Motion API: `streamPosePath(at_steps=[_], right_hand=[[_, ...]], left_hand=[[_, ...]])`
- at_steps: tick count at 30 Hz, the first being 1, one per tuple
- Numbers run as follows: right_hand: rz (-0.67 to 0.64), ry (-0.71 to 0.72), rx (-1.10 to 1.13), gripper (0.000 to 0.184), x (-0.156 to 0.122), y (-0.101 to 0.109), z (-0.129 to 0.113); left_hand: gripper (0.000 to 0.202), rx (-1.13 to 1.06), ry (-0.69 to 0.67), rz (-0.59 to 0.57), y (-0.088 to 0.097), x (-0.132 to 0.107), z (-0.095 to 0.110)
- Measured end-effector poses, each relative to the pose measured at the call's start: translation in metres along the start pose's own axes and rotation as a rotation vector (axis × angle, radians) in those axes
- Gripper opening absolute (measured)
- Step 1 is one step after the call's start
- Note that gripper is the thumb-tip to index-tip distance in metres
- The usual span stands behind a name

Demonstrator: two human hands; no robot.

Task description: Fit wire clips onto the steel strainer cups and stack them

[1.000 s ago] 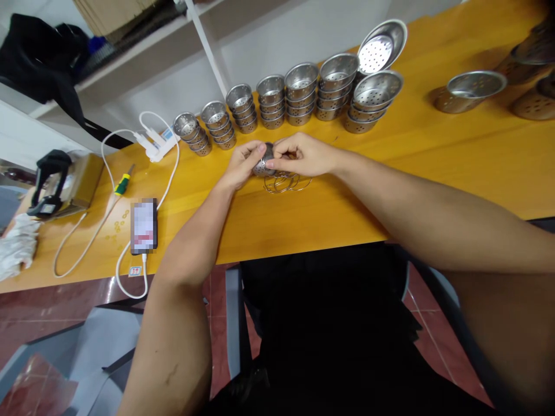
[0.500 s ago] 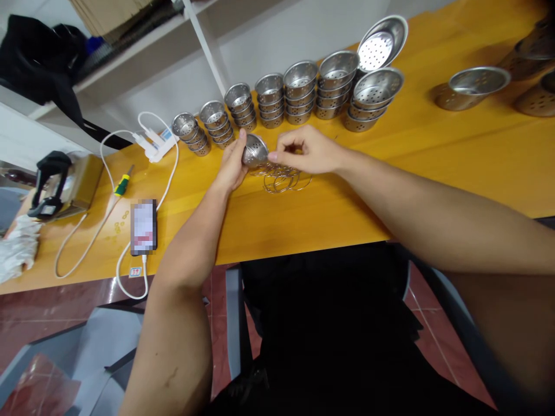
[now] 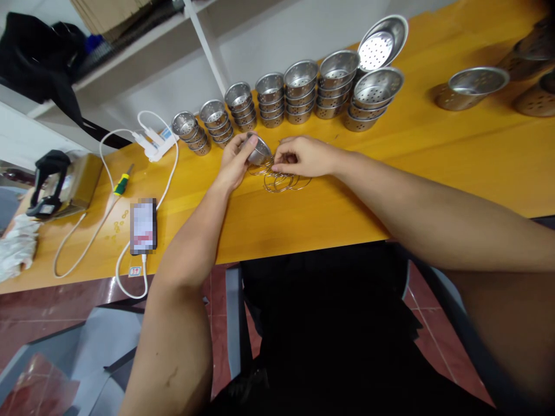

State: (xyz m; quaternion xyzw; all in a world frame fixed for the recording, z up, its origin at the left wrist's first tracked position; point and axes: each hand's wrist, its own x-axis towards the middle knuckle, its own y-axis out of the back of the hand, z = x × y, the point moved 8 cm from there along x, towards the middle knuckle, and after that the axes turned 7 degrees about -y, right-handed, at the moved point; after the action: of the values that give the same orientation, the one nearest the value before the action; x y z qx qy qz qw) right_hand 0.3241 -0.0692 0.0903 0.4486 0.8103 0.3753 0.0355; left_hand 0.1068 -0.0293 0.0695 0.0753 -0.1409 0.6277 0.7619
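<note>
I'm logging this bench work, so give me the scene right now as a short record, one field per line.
Left hand: holds a tilted metal cup
Right hand: close beside the cup; whether it pinches anything is unclear
Near hands: loose wire rings on the table
Behind: row of stacked cups
Left side: phone, green-and-yellow-handled tool

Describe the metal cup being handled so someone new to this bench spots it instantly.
On the yellow-brown table, find the row of stacked perforated cups along the wall. Nearer the person's body is a loose heap of thin wire rings, and just beside it the metal cup. It is held tilted in the left hand, whereas its nearest neighbours stand in stacks.
</note>
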Motion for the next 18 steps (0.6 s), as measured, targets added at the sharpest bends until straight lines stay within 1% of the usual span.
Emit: streamPosePath(at_steps=[3,6,9,12,15,18], right_hand=[[0.08,0.043,-0.021,0.05,-0.002,0.004,-0.002],[0.164,0.047,-0.049,0.052,-0.005,0.008,-0.006],[0.208,0.049,-0.065,0.048,-0.007,0.012,-0.013],[0.153,0.116,-0.051,0.042,-0.007,0.008,-0.025],[0.089,0.205,-0.022,0.04,-0.007,0.001,-0.036],[0.074,0.214,-0.025,0.037,-0.006,-0.003,-0.039]], left_hand=[[0.085,-0.007,-0.006,-0.011,0.001,0.001,0.001],[0.086,-0.012,-0.009,-0.016,0.002,0.001,0.001],[0.092,-0.003,0.011,-0.054,-0.004,-0.002,0.0],[0.098,0.0,0.047,-0.103,-0.011,-0.006,-0.001],[0.1,-0.005,0.074,-0.122,-0.014,-0.01,-0.002],[0.097,-0.018,0.095,-0.143,-0.015,-0.011,-0.003]])
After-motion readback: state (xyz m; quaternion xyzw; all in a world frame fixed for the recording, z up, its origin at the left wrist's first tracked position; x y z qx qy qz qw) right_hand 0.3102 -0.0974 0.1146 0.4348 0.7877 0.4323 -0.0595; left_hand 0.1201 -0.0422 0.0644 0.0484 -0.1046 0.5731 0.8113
